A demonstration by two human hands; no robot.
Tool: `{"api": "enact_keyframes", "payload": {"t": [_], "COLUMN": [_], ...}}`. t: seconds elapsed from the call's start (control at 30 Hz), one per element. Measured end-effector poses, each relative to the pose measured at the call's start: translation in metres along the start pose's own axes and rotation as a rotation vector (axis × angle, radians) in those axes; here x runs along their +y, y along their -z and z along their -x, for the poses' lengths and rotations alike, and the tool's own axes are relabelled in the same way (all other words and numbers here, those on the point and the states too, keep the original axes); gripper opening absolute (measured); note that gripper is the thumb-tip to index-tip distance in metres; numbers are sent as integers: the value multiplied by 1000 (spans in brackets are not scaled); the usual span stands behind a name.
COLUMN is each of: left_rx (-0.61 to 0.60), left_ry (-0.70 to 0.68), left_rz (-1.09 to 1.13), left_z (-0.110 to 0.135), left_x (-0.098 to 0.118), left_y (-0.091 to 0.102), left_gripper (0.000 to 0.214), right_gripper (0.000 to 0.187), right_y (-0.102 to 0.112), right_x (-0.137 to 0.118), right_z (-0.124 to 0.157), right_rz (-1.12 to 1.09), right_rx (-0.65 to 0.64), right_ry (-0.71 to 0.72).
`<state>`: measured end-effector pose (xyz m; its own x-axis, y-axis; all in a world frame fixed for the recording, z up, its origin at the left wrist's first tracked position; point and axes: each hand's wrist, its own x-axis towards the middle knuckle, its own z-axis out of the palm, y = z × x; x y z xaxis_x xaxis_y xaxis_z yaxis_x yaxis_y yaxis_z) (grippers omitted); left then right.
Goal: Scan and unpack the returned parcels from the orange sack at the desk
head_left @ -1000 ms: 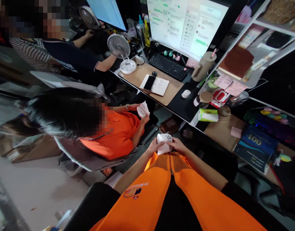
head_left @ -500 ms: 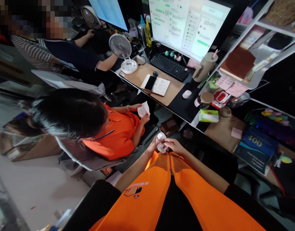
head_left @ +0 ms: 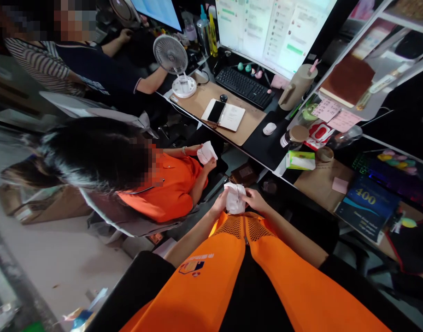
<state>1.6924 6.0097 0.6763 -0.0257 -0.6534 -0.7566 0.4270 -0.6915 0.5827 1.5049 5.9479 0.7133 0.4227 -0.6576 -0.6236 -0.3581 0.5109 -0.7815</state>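
Note:
I hold a crumpled white cloth (head_left: 235, 198) in front of my orange vest, at chest height. My left hand (head_left: 221, 203) grips its left side with curled fingers. My right hand (head_left: 253, 199) pinches its right side. A seated person in an orange shirt (head_left: 170, 184), just left of my hands, holds a similar white cloth (head_left: 206, 152) in both hands.
A desk (head_left: 246, 124) ahead carries a large monitor (head_left: 273, 27), a black keyboard (head_left: 244, 85), a white mouse (head_left: 269, 128), a notebook with a phone (head_left: 225, 115) and a small white fan (head_left: 173, 60). Another person in a striped top sits at the far left. A blue book (head_left: 367, 203) lies at the right.
The white cloth was flat a second ago, then bunched small between my hands, and now shows again as a crumpled bundle. My hands have risen slightly in view.

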Motion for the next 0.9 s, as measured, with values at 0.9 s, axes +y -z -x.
{"api": "enact_keyframes", "payload": {"t": [0.9], "left_rx": [-12], "left_ry": [33], "left_rz": [-287], "left_z": [13], "left_x": [12], "left_y": [8], "left_gripper": [55], "right_gripper": [54], "right_y": [14], "right_x": [-10], "right_z": [-5], "right_rz": [-68], "right_rx": [44], "right_ry": [36]}}
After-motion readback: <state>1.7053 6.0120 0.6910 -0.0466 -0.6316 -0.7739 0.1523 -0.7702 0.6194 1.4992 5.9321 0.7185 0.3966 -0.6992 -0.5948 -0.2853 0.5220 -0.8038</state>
